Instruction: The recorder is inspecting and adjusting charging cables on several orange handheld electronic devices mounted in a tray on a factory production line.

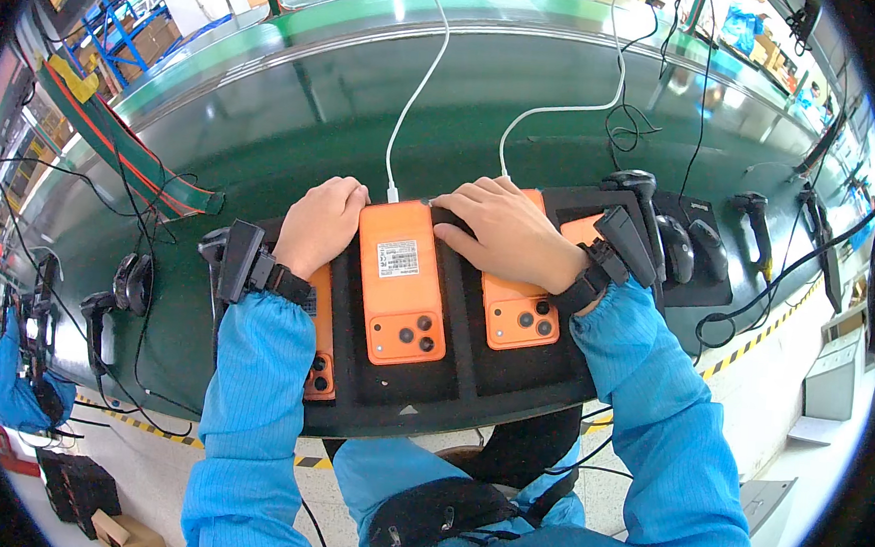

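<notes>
An orange phone lies back up in the middle of a black foam tray, a white label on its back and a white cable plugged into its top end. Beside its upper left corner my left hand is curled closed over the top of another orange phone; whatever the fingers hold is hidden. My right hand, fingers apart, lies across the upper part of a third phone, its thumb and forefinger reaching toward the middle phone's upper right corner. A second white cable runs down behind my right hand.
Part of one more orange phone shows beyond my right wrist. Black handheld scanners and a computer mouse stand at the right, another scanner at the left. Behind the tray stretches a green conveyor. Black cables trail over the bench.
</notes>
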The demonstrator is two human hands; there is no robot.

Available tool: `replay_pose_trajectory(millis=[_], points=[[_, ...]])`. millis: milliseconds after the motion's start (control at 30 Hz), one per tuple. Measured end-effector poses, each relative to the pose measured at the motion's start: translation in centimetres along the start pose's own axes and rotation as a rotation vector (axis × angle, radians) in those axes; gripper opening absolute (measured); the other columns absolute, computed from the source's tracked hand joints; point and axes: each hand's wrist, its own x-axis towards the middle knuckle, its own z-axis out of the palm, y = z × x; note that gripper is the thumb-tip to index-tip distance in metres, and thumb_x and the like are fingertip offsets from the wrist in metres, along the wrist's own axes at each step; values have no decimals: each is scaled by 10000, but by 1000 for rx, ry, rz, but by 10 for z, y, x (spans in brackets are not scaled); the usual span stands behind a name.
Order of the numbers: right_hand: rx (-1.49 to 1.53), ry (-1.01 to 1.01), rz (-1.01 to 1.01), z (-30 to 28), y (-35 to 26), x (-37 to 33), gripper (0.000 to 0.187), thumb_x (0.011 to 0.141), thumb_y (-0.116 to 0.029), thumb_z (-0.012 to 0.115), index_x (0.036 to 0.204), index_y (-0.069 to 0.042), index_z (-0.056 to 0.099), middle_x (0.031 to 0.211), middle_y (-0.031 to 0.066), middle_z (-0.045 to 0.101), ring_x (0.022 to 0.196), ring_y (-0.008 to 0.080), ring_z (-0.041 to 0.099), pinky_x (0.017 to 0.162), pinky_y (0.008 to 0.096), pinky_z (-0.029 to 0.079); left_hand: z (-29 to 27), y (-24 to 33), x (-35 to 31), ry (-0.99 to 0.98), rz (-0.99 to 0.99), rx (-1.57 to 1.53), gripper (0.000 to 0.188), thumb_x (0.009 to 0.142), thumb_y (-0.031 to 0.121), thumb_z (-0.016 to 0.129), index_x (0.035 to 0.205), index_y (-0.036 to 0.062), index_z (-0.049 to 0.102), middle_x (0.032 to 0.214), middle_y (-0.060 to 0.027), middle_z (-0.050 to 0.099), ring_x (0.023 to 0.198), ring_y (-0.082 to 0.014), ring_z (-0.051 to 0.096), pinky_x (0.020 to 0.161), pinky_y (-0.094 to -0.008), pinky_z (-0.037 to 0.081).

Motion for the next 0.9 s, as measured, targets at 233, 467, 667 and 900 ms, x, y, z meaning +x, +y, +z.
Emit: replay_pose_trajectory(millis=[233, 467, 667, 900], points=[[-2, 11, -10, 1, 1, 0, 362, 983, -307, 569, 1204, -28, 639, 1119, 133, 665, 1104, 306, 592, 1006, 418, 426, 2, -6, 1, 1, 21, 18, 338, 1012, 281, 427, 943, 27, 638, 993, -182, 668, 974, -394, 633, 849, -496, 496], [-1, 11, -9, 1, 1, 0, 363, 986, -305, 566, 1207, -26, 638, 1130, 134, 662, 1112, 304, 590, 1007, 415, 425, 2, -4, 1, -6, 16, 18, 341, 1013, 287, 425, 948, 28, 638, 1001, -180, 666, 975, -395, 632, 846, -493, 496], [0, -7, 0, 1, 1, 0, 370, 990, -308, 560, 1216, -24, 634, 1141, 140, 660, 1124, 305, 585, 1014, 417, 419, 2, -5, 1, 15, 13, 3, 346, 1013, 244, 423, 939, -15, 640, 968, -213, 659, 960, -404, 630, 856, -466, 492], [2, 1, -4, 2, 1, 0, 377, 991, -315, 555, 1214, -22, 634, 1139, 140, 660, 1122, 307, 585, 1016, 419, 419, 2, -7, 1, -5, 16, 22, 351, 1014, 292, 420, 944, 29, 641, 1005, -182, 664, 979, -394, 628, 849, -494, 494]])
